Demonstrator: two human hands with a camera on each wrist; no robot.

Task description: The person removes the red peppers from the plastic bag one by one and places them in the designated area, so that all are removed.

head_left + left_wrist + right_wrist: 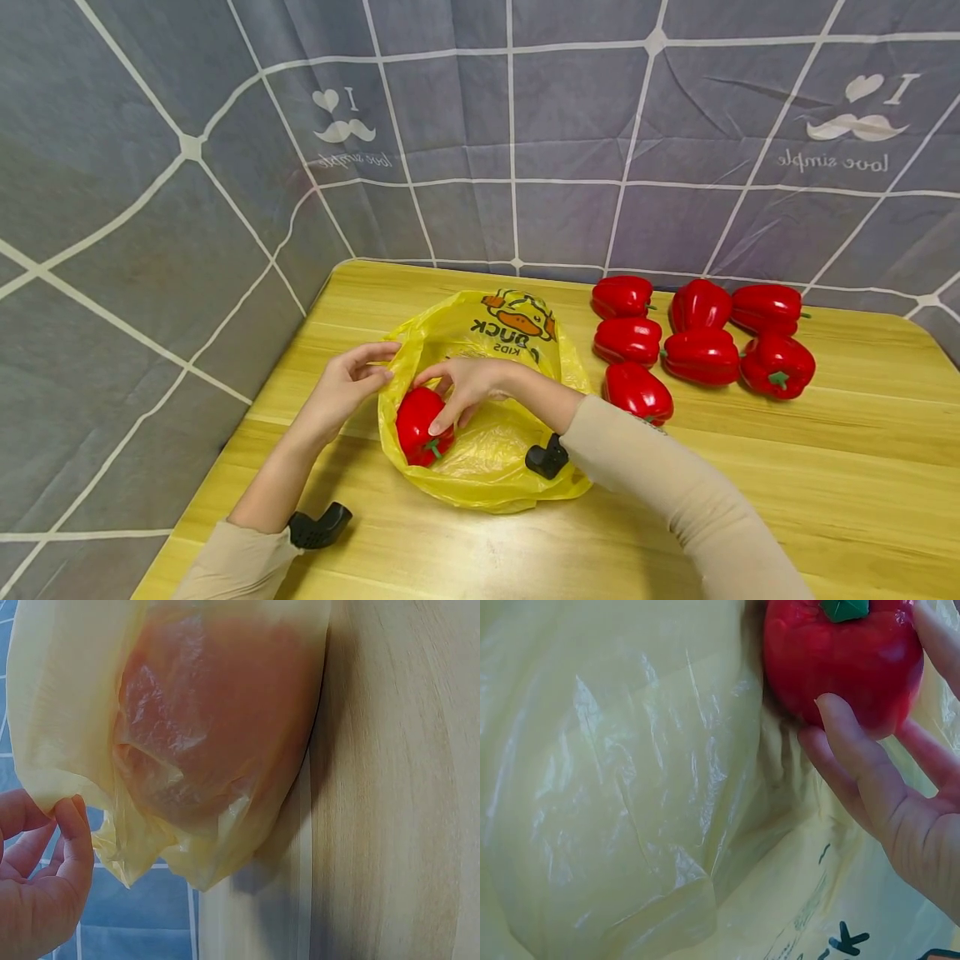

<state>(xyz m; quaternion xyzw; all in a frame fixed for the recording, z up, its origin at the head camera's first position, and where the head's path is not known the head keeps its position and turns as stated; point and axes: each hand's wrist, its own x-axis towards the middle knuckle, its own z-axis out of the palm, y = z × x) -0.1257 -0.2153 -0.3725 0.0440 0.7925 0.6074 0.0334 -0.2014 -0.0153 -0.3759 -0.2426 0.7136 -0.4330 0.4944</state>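
A yellow plastic bag point(480, 492) with a duck print lies on the table, its mouth spread wide. My left hand point(348, 387) pinches the bag's left rim between thumb and fingertips, also plain in the left wrist view, where a reddish shape shows through the film. Inside the bag at the left sits a red bell pepper point(417, 421) with a green stem. Reaching across the opening, my right hand point(472, 387) has its thumb and fingers around this bell pepper. In the right wrist view, the pepper point(847, 667) sits between the spread fingers and thumb.
Several more red bell peppers point(701, 356) lie in a group on the wooden table point(840, 467), right of the bag. A grey curtain point(570, 117) with white lines stands behind and to the left. Black wrist devices point(321, 527) stick out near both sleeves.
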